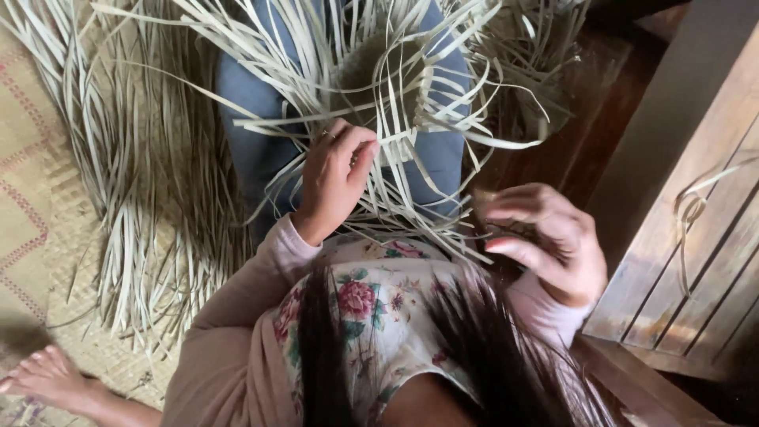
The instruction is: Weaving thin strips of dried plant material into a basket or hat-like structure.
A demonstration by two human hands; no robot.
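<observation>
A partly woven piece [379,79] of pale palm-leaf strips lies on my lap, over blue trousers [253,150]. Loose strip ends fan out from it on all sides. My left hand [336,178] grips a bunch of these strips at the piece's near edge, thumb on top; there is a ring on one finger. My right hand [545,237] is off the weaving, lower right, with its fingers curled round a lock of my long dark hair [506,332]. The hair hangs down over my floral top.
A big heap of loose pale strips [134,182] lies at the left on a woven mat [32,158] with pink lines. A bare foot [47,379] shows at the bottom left. A wooden panel [696,261] and dark wood floor [601,103] are at the right.
</observation>
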